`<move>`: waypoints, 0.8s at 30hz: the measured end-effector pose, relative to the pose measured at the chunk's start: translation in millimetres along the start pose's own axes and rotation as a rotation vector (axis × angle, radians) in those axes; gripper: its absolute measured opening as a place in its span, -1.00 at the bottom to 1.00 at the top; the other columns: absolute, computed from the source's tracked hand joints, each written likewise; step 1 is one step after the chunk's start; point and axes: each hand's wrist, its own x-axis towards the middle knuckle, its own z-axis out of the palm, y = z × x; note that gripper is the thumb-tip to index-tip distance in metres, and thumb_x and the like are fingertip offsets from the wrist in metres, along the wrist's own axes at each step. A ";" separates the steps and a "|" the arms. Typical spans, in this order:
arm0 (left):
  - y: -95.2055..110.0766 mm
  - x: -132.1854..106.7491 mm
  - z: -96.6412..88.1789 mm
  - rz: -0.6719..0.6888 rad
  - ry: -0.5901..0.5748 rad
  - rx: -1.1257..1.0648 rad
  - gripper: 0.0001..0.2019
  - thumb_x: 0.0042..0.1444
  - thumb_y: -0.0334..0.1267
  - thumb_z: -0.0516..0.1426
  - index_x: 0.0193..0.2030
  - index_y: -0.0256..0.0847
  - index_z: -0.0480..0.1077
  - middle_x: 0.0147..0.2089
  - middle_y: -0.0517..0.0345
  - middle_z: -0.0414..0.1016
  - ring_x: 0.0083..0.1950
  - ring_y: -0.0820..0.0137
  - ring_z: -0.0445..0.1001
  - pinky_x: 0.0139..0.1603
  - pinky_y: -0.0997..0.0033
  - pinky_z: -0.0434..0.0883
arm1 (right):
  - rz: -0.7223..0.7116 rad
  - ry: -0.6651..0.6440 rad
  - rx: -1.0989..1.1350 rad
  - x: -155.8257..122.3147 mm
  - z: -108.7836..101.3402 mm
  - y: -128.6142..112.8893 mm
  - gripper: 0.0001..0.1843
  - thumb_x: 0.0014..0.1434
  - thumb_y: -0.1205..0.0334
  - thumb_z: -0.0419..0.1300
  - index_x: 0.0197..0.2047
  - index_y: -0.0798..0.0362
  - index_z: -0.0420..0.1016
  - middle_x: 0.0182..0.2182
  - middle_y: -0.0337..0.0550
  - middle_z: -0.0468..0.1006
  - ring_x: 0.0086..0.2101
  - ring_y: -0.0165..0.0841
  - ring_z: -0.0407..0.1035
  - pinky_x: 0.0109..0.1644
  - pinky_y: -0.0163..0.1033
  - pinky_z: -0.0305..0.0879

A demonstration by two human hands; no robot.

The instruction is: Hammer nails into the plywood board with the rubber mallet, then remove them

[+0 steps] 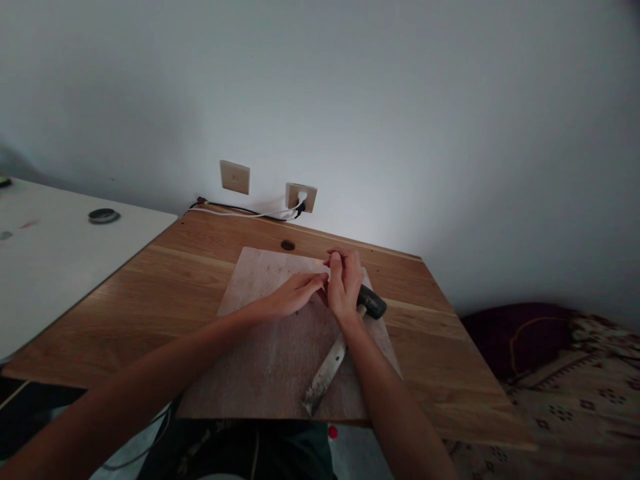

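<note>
My left hand reaches over a thin wooden board, its fingers drawn together and their tips meeting my right hand. My right hand is curled closed near the board's far right part. Anything small between the fingers is too hidden to make out. A hammer with a black head and a worn, pale handle lies slantwise on the board. Its head is just right of my right wrist, and my right forearm passes over part of the handle. Several small dark spots mark the board's far left part.
The board rests on a brown wooden table with a round cable hole. Plugs and cables run from a wall socket along the back edge. A white table with a dark round object adjoins at left; patterned fabric is at right.
</note>
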 end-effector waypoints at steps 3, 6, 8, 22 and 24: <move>16.1 -13.8 -15.2 0.031 -0.081 0.224 -0.61 0.43 -0.05 -0.04 -0.18 -0.23 0.50 -0.20 0.02 0.64 -0.18 0.28 0.56 -0.11 0.33 0.45 | -0.010 0.017 0.014 0.4 0.7 1.2 -0.70 0.51 0.09 0.00 -0.11 0.02 0.50 -0.26 -0.14 0.51 -0.27 -0.28 0.44 -0.10 -0.13 0.37; 23.6 -40.0 -31.7 0.089 -0.125 0.564 -0.69 0.42 -0.09 0.02 -0.16 -0.20 0.51 -0.16 0.00 0.63 -0.09 0.21 0.57 0.08 0.20 0.42 | -0.012 0.033 -0.001 4.6 -9.9 -1.6 -0.68 0.52 0.08 -0.01 -0.12 0.01 0.50 -0.29 -0.15 0.52 -0.26 -0.27 0.45 -0.10 -0.12 0.36; 21.8 -64.3 -43.4 0.071 -0.068 0.758 -0.73 0.40 -0.12 0.04 -0.13 -0.17 0.53 -0.06 -0.03 0.63 0.05 0.14 0.55 0.25 0.06 0.35 | -0.013 -0.034 -0.043 7.0 -29.4 -6.9 -0.66 0.53 0.07 -0.04 -0.11 -0.01 0.51 -0.28 -0.14 0.54 -0.25 -0.25 0.46 -0.09 -0.11 0.37; 1.8 -200.5 -52.2 -0.457 0.429 0.657 -0.48 0.33 0.14 -0.05 0.10 -0.18 0.48 0.11 -0.15 0.62 0.15 -0.02 0.57 0.26 -0.07 0.44 | 0.281 -0.399 -0.639 -148.8 -199.8 28.5 -0.48 0.45 -0.13 -0.01 0.23 -0.03 0.50 0.14 0.08 0.61 0.18 0.05 0.48 0.26 0.33 0.39; 2.9 -199.4 -43.5 -0.457 0.451 0.599 -0.46 0.29 0.16 -0.03 0.12 -0.19 0.48 0.13 -0.16 0.62 0.18 -0.03 0.57 0.29 -0.09 0.43 | 0.349 -0.384 -0.618 -153.7 -198.4 26.8 -0.45 0.44 -0.15 -0.02 0.25 -0.02 0.50 0.13 0.08 0.63 0.17 0.02 0.50 0.26 0.29 0.41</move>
